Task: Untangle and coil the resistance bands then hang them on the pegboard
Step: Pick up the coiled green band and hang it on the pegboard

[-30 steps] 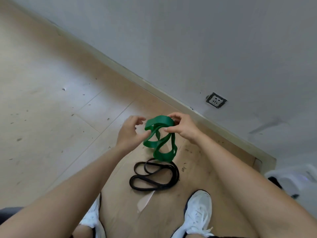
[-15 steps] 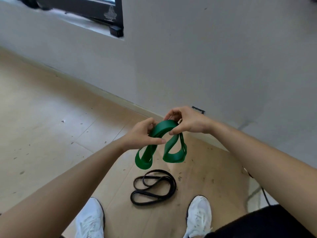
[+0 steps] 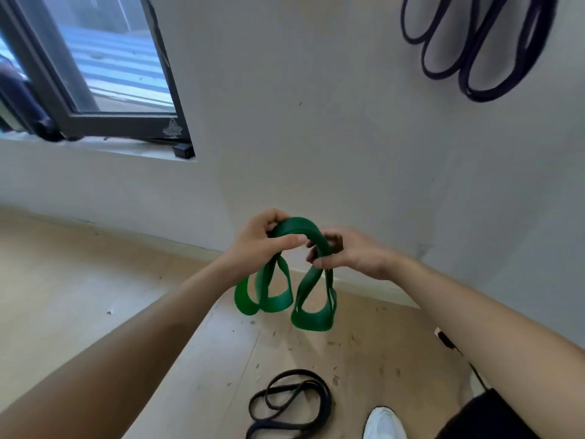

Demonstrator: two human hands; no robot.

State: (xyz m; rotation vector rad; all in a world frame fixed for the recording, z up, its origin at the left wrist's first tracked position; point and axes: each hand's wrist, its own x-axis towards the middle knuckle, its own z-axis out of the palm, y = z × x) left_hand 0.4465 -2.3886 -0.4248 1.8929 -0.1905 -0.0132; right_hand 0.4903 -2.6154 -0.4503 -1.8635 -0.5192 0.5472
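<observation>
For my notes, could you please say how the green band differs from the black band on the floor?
The green band is wide and flat; the black band is narrow. The green band hangs from the left hand and right hand; the black band lies untouched on the floor. Both form loops.

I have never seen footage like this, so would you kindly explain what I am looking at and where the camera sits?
There is no machine here: the camera is worn on a person's head, looking down along both bare arms. The left hand and right hand grip the top of a folded green resistance band, its loops hanging below. A black band lies looped on the wooden floor by a white shoe. Upper right, dark bands already hang on the wall.
</observation>
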